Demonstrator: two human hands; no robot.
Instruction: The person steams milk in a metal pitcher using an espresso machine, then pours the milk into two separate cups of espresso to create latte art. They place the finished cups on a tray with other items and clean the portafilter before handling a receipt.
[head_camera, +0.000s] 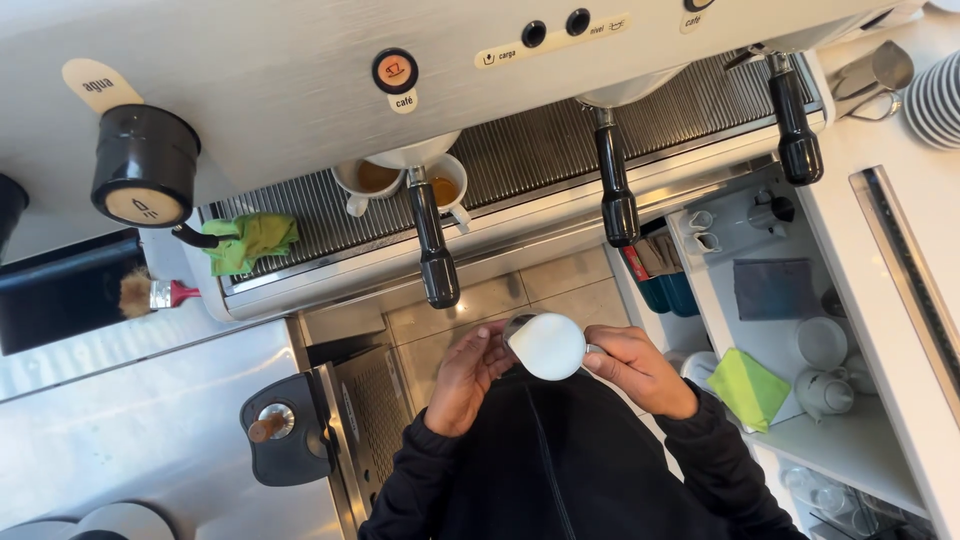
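Observation:
I look straight down at a steel milk pitcher (547, 345) full of white foamed milk, held close to my chest. My right hand (635, 368) grips its handle on the right side. My left hand (468, 375) touches the pitcher's left wall with the fingertips. Above, on the espresso machine's drip tray (560, 150), two white cups (400, 182) holding brown coffee stand under the left black-handled portafilter (432, 245).
Two more black-handled portafilters (615, 185) hang from the machine. A green cloth (250, 240) drapes the steam wand at left. A tamper (272, 422) sits on a black mat. At right, a shelf holds white cups (822, 342), a small jug and another green cloth (748, 386).

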